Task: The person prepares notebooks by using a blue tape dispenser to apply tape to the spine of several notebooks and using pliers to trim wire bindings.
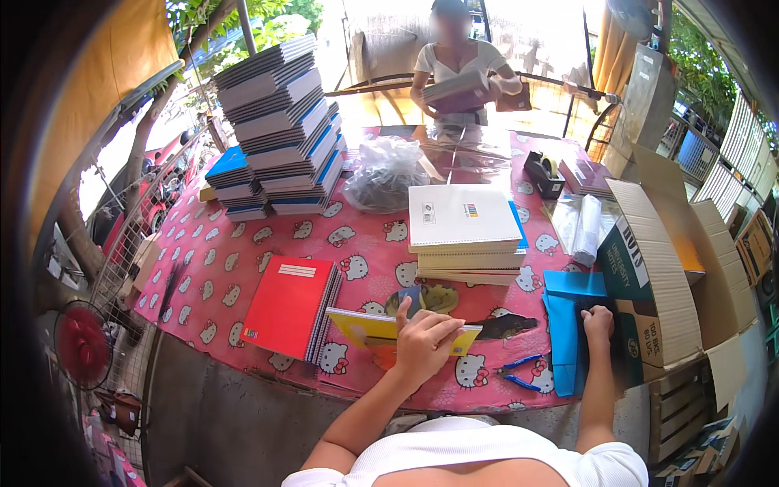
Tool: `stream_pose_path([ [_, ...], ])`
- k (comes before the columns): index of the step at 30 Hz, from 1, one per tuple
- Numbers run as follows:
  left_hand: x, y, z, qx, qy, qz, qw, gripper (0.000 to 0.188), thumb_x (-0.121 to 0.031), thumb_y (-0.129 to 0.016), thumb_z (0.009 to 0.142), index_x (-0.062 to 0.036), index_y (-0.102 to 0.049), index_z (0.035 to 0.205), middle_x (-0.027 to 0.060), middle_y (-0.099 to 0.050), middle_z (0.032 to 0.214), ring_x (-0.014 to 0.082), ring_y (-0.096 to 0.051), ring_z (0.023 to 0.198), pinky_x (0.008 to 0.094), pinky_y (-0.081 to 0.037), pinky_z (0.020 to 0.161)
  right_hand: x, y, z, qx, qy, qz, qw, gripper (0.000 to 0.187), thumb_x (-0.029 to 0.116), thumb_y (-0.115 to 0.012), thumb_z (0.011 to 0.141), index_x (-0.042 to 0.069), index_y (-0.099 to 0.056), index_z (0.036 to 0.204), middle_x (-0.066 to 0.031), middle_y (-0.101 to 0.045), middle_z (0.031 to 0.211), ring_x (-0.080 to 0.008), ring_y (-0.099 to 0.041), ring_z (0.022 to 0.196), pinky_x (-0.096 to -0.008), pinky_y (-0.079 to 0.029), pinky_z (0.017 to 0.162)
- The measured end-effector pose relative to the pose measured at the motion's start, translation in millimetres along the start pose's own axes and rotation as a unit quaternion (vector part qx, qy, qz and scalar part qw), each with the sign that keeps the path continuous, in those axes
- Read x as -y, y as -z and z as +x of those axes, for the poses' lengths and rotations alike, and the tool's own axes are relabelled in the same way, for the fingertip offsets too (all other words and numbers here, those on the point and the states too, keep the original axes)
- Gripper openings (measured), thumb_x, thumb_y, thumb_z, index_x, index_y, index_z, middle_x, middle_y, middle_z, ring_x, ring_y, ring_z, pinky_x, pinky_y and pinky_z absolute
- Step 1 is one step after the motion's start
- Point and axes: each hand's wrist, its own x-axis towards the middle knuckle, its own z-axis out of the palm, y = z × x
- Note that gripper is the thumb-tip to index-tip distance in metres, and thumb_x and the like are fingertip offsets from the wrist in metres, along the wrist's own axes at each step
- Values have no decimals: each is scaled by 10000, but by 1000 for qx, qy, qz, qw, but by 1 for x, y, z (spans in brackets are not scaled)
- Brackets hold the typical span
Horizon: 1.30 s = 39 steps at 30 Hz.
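Pinching a yellow notebook (389,329) loosely in my left hand (422,345) at lower centre, I risk it slipping onto the red notebooks (288,307). My right hand (598,325), fingers curled on the blue folders (568,325) at lower right, could nudge them off the table edge (389,390).

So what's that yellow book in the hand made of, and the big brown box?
The yellow notebook under the left hand looks like paper with a smooth card cover; thin page edges show. The brown box looks like matte corrugated cardboard, with folded flaps.
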Motion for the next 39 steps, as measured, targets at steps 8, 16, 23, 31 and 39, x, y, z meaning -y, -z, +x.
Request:
stream_pose_path([
  [8,-5,6,7,16,43,-34,998,211,-183,-745,765,-144,-701,968,12,-695,864,187,-638,816,421,-307,1018,108,45,-101,7,365,312,877,278,3,-665,772,9,-661,1050,-187,-623,967,-357,-618,847,-387,-500,732],
  [16,5,2,8,25,20,-34,999,146,-243,-738,786,-119,-737,863,30,-691,875,180,-639,823,410,-321,988,164,74,-142,131,332,458,814,247,2,-729,751,34,-721,996,-89,-659,829,-140,-593,660,-265,-464,575],
  [23,0,3,7,22,26,-15,999,155,-269,-752,772,-132,-743,845,9,-673,804,164,-623,773,398,-329,971,171,86,-117,294,307,474,771,262,-70,-665,769,31,-718,1005,-68,-656,758,-120,-623,702,-242,-477,594],
  [31,-3,2,-3,-2,19,-12,1000,167,-267,-794,715,-137,-728,798,-1,-663,799,154,-610,750,393,-328,964,180,91,-110,320,402,423,747,277,-61,-732,718,26,-722,980,-59,-667,824,-108,-624,772,-241,-477,646],
  [39,-3,1,-1,-13,21,-6,1000,200,-288,-814,673,-135,-716,756,0,-659,782,157,-605,750,392,-326,959,182,82,-96,361,385,467,709,220,-70,-753,676,26,-711,870,-39,-642,850,-122,-599,736,-242,-457,627],
])
